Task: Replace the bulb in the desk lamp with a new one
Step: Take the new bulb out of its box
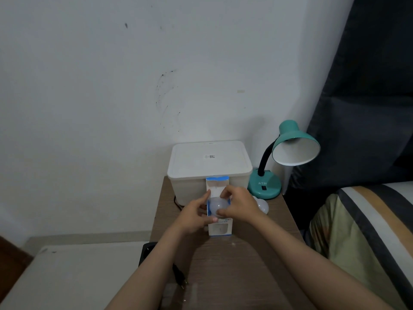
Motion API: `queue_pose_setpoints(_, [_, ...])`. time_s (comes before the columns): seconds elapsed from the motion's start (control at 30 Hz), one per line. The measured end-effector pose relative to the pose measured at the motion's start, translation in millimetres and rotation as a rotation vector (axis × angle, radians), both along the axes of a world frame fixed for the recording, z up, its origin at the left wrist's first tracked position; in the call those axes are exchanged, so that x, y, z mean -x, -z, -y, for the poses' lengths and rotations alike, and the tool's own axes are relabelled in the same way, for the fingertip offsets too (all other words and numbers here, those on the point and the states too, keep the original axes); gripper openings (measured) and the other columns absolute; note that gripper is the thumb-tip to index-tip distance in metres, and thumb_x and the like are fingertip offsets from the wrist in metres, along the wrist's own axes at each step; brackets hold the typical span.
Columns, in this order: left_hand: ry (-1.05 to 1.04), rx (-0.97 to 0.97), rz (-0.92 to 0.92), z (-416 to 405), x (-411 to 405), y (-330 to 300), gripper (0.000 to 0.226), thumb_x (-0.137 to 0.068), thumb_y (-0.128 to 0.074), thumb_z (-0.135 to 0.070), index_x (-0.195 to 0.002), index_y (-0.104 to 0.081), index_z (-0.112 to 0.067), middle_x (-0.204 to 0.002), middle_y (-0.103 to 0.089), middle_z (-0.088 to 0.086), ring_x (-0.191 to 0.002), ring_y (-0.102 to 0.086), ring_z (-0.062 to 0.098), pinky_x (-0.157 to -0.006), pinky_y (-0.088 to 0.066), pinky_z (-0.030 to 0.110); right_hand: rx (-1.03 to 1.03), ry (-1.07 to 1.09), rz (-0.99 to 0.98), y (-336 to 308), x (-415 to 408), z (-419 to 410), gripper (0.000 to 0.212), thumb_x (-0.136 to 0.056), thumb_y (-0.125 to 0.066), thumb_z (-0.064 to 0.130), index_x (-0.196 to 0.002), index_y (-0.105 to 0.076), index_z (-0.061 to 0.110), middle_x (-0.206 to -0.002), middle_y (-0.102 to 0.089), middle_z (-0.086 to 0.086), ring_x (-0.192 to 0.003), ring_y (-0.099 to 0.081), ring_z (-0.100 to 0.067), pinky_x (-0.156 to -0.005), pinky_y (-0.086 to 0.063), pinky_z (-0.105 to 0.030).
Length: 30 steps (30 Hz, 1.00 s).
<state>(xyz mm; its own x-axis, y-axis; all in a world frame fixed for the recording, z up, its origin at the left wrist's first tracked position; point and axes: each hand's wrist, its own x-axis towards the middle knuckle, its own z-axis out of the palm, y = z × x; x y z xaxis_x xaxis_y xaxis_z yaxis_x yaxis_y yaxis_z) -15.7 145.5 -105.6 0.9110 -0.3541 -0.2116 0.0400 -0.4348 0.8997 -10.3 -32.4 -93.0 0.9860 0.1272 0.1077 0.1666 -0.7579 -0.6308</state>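
Note:
A white and blue bulb box [220, 229] stands on the wooden bedside table [225, 265] with its top flap open. My left hand [194, 214] grips the box's left side. My right hand [238, 205] has its fingers around the white bulb [215, 205] that sticks out of the box's open top. Another white bulb [263, 206] lies on the table just right of my right hand, by the lamp's base. The teal desk lamp [290, 146] stands at the table's back right, its shade tilted toward me; no bulb shows inside it.
A white lidded storage box [209, 162] sits against the wall behind the bulb box. A black power plug and cord [180, 276] lie at the table's front left. A bed with a striped cover [366, 231] is on the right, a dark curtain [368, 86] above it.

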Motion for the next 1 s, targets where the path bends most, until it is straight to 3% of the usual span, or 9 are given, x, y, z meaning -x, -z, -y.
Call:
queue_pose_setpoints(0.1, [0.002, 0.005, 0.008, 1, 3, -2, 0.089, -0.078, -0.074, -0.012, -0.146, -0.019, -0.03, -0.109, -0.051, -0.003, -0.083, -0.061, 0.009, -0.059, -0.051, 0.014, -0.094, 0.009, 0.041, -5, 3, 4, 0.04, -0.058, -0.079, 0.024, -0.089, -0.054, 0.021, -0.093, -0.057, 0.003, -0.086, -0.055, -0.015, -0.068, -0.048, -0.028])
queue_pose_setpoints(0.27, [-0.027, -0.013, 0.071, 1, 5, -1, 0.086, -0.078, -0.074, -0.017, -0.144, -0.021, -0.032, -0.122, -0.047, 0.003, -0.085, -0.06, 0.008, -0.058, -0.051, 0.014, -0.329, 0.077, 0.069, -18, 4, 13, 0.042, -0.063, -0.075, 0.019, -0.097, -0.049, 0.023, -0.106, -0.05, 0.001, -0.091, -0.054, -0.012, -0.069, -0.046, -0.02])
queue_pose_setpoints(0.4, [-0.094, -0.011, 0.139, 3, 12, 3, 0.075, -0.079, -0.073, -0.021, -0.141, -0.032, -0.028, -0.116, -0.055, -0.004, -0.083, -0.062, 0.003, -0.058, -0.052, 0.012, -0.545, 0.124, 0.218, -28, 13, 19, 0.031, -0.072, -0.048, 0.02, -0.103, -0.054, 0.023, -0.107, -0.057, 0.003, -0.097, -0.054, -0.007, -0.075, -0.042, -0.014])
queue_pose_setpoints(0.47, [-0.14, -0.013, 0.191, 5, 17, 6, 0.062, -0.079, -0.073, -0.021, -0.134, -0.044, -0.024, -0.112, -0.06, -0.005, -0.08, -0.061, -0.001, -0.059, -0.053, 0.012, -0.606, 0.145, 0.243, -29, 17, 20, 0.027, -0.075, -0.041, 0.02, -0.096, -0.058, 0.021, -0.095, -0.061, 0.004, -0.088, -0.056, -0.007, -0.072, -0.043, -0.015])
queue_pose_setpoints(0.53, [-0.187, -0.029, 0.237, 7, 21, 10, 0.057, -0.079, -0.073, -0.023, -0.131, -0.049, -0.021, -0.117, -0.06, -0.002, -0.085, -0.059, 0.001, -0.062, -0.052, 0.013, -0.539, 0.205, 0.24, -26, 21, 19, 0.018, -0.082, -0.041, 0.026, -0.082, -0.059, 0.022, -0.077, -0.06, 0.006, -0.07, -0.054, -0.009, -0.062, -0.042, -0.026])
queue_pose_setpoints(0.6, [-0.226, -0.042, 0.268, 10, 24, 13, 0.057, -0.079, -0.073, -0.025, -0.131, -0.049, -0.019, -0.117, -0.058, -0.003, -0.09, -0.056, 0.002, -0.066, -0.048, 0.013, -0.383, 0.266, 0.229, -22, 24, 18, 0.02, -0.09, -0.05, 0.039, -0.078, -0.058, 0.024, -0.07, -0.059, 0.009, -0.066, -0.054, -0.01, -0.06, -0.043, -0.031])
queue_pose_setpoints(0.83, [-0.281, -0.038, 0.334, 14, 32, 18, 0.053, -0.08, -0.073, -0.023, -0.128, -0.053, -0.013, -0.116, -0.064, -0.001, -0.083, -0.054, -0.009, -0.065, -0.045, 0.006, 0.076, 0.145, 0.036, -10, 32, 11, 0.034, -0.076, -0.067, 0.05, -0.106, -0.063, 0.035, -0.093, -0.065, 0.006, -0.084, -0.058, -0.011, -0.057, -0.039, -0.025])
queue_pose_setpoints(0.93, [-0.284, -0.049, 0.359, 14, 33, 19, 0.053, -0.08, -0.072, -0.024, -0.128, -0.052, -0.013, -0.119, -0.063, 0.0, -0.085, -0.054, -0.007, -0.065, -0.045, 0.005, 0.134, 0.133, 0.055, -3, 33, 8, 0.038, -0.075, -0.068, 0.049, -0.109, -0.066, 0.033, -0.109, -0.066, 0.007, -0.108, -0.053, -0.015, -0.07, -0.043, -0.027])
queue_pose_setpoints(1.0, [-0.283, -0.058, 0.363, 14, 32, 19, 0.054, -0.08, -0.071, -0.025, -0.129, -0.052, -0.013, -0.122, -0.062, 0.001, -0.092, -0.054, -0.002, -0.067, -0.043, 0.005, 0.156, 0.131, 0.082, 0, 34, 7, 0.035, -0.078, -0.066, 0.046, -0.109, -0.068, 0.03, -0.111, -0.067, 0.008, -0.11, -0.05, -0.015, -0.077, -0.045, -0.029])
